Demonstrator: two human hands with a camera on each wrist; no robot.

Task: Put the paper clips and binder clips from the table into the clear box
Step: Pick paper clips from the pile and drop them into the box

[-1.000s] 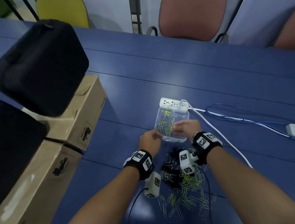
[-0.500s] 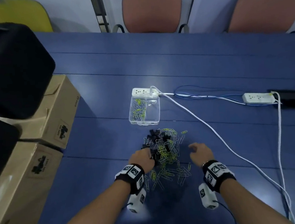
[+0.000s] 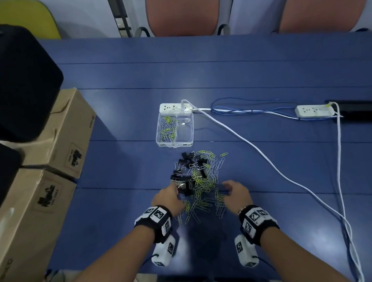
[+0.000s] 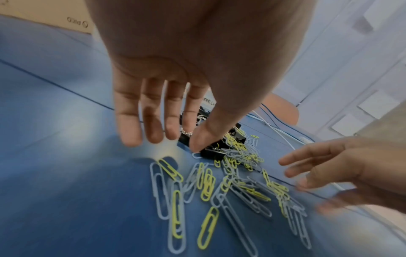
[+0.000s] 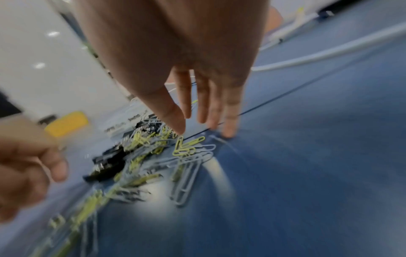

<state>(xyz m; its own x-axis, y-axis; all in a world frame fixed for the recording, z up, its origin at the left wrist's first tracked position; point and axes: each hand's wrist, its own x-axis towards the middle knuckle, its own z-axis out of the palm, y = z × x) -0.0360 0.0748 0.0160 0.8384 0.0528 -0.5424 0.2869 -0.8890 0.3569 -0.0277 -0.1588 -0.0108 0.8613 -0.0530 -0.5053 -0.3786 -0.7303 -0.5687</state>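
Pile of paper clips [image 3: 204, 197] and binder clips [image 3: 185, 181] lies between the hands. Left hand [image 3: 168, 199]: fingers extended, thumb tip touching a binder clip, nothing gripped. Right hand [image 3: 237, 196]: fingers spread, empty; fingertips apparently touching the table [image 3: 272, 167] (blurred). Clear box [image 3: 175, 128] beyond pile, ahead of both hands.

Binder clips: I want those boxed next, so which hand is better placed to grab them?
Left hand: its thumb already touches the black binder clips on the pile's left side. The right hand hovers open over paper clips at the pile's right edge.
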